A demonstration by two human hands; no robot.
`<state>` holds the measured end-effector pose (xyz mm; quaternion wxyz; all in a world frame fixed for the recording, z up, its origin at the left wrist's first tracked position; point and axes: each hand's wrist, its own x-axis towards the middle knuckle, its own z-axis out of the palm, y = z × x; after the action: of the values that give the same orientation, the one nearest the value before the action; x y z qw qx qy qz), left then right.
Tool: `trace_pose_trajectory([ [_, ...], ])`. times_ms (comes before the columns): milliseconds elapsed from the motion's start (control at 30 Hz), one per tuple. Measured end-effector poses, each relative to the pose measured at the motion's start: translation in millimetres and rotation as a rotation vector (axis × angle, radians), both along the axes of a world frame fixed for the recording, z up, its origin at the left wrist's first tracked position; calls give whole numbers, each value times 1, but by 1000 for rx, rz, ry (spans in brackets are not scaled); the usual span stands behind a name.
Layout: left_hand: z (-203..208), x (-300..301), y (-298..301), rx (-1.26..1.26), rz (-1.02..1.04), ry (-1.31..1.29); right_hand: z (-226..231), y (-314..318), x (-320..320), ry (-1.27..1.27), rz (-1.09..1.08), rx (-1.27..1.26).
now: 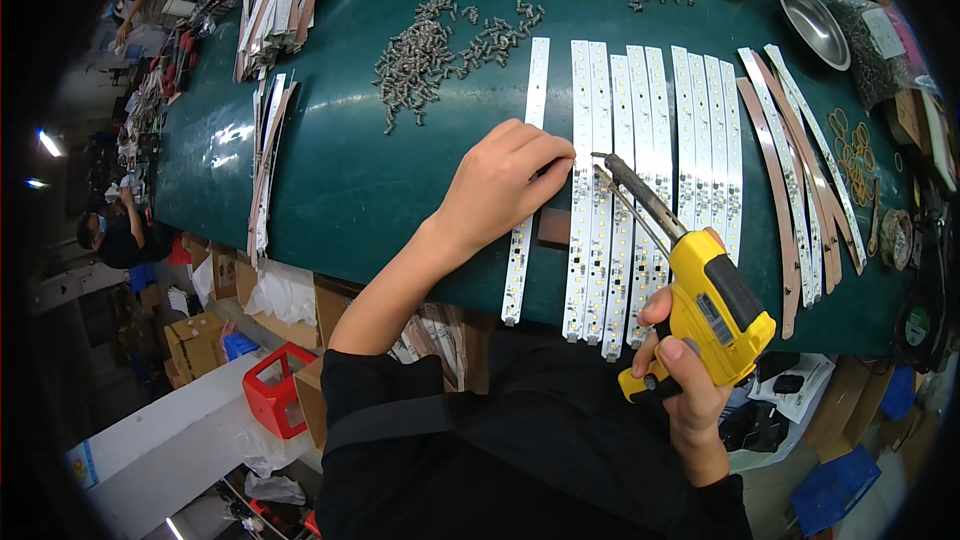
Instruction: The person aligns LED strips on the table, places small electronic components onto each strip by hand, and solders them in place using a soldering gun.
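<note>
Wearing a black top (540,460) closest to the camera. Holding the left hand (495,185) over the leftmost white LED strip (539,80), with the fingers (550,147) meeting by the left edge of the next strip (577,280); being unable to tell of anything pinched there. Facing that next strip with its long axis running away from the body, nearer the left hand than the right hand (699,395). Grasping a yellow soldering gun (715,310) by its handle in the right, aiming its tip (600,154) just right of those fingers.
</note>
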<state>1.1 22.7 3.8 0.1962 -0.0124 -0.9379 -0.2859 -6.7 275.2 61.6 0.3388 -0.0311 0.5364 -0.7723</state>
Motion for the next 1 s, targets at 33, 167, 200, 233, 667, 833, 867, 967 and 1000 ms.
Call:
trace_pose_trajectory([
  [33, 0, 0, 0, 12, -3, -4, 0, 0, 0, 1, -2, 0],
  [167, 0, -1, 0, 42, -5, -11, 0, 0, 0, -2, -6, 2],
  [200, 1, -1, 0, 34, -2, -14, 0, 0, 0, -4, -8, 0],
  [233, 1, -1, 0, 26, 1, -18, 0, 0, 0, -8, -10, -2],
  [667, -2, 1, 8, -139, 6, -3, 2, -2, 1, 8, -20, 34],
  [833, -2, 3, 8, 2, 32, -5, 1, -1, -4, 17, 71, 24],
  [867, -2, 4, 8, -1, 25, 0, 1, -1, -4, 18, 72, 24],
  [967, -1, 6, 9, 123, 84, -39, 0, -2, -4, 37, 93, 43],
  [1000, -2, 6, 8, 123, 74, -28, -1, -2, -4, 39, 91, 44],
])
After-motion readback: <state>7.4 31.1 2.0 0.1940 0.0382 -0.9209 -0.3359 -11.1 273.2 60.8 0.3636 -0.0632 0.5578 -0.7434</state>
